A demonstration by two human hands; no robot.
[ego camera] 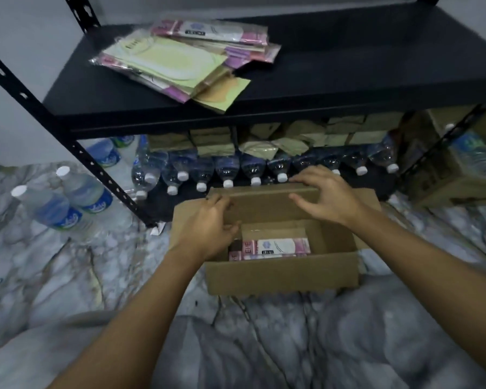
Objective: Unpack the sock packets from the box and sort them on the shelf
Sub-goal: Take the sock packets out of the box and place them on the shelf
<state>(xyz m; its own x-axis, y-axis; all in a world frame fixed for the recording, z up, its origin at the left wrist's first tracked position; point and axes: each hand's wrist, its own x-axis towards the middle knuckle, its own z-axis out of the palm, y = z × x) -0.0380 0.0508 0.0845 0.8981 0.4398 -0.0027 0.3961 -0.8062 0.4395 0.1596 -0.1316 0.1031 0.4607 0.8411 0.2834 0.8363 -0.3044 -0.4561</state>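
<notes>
An open cardboard box stands on the marble floor in front of the black shelf. Pink and white sock packets lie inside it. My left hand is at the box's left side, its fingers curled over the left end of the far flap. My right hand lies on the same flap's right end, fingers spread and bent over its top edge. A loose pile of sock packets, green, pink and tan, rests on the left part of the shelf.
Water bottles lie in a row under the shelf, with brown packages stacked behind them. Two bottles stand on the floor at the left. Cardboard boxes sit at the right. The shelf's post slants down left of the box.
</notes>
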